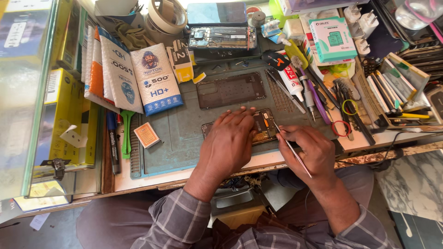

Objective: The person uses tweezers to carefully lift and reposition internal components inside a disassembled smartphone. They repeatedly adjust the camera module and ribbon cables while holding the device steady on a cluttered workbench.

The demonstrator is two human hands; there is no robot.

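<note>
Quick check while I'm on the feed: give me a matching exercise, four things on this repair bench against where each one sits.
Things:
1. Tweezers
2. Opened phone
3. Detached back cover
4. Small orange box

Places:
A. On the mat, beyond the opened phone
B. Under the left hand
C. On the mat's left part, beside the green pry tool
D. In the right hand

Pairs: 1-D, 2-B, 3-A, 4-C

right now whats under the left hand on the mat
The left hand lies on an opened phone on the grey mat. Its right end with circuit parts shows; the rest is covered. The right hand holds tweezers beside it.
</note>
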